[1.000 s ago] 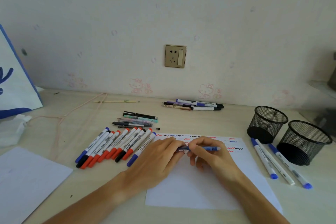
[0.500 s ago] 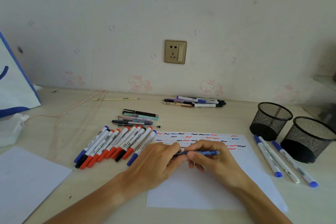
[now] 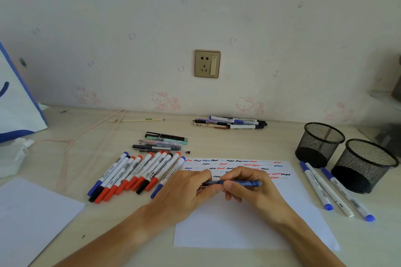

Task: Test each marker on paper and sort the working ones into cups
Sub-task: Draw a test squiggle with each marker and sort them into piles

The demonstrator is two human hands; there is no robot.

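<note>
On the counter (image 3: 271,143) we see paper (image 3: 238,223) under our hands. The left hand (image 3: 184,193) and right hand (image 3: 253,188) both grip one blue pen (image 3: 240,183), its left end hidden by fingers.

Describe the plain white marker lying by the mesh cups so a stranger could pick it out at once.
Find the two black mesh cups at the desk's right edge. In front of them, beside the test paper, lie three markers side by side. The white marker is the middle one: its near end is white, while both neighbours have blue caps.
</note>
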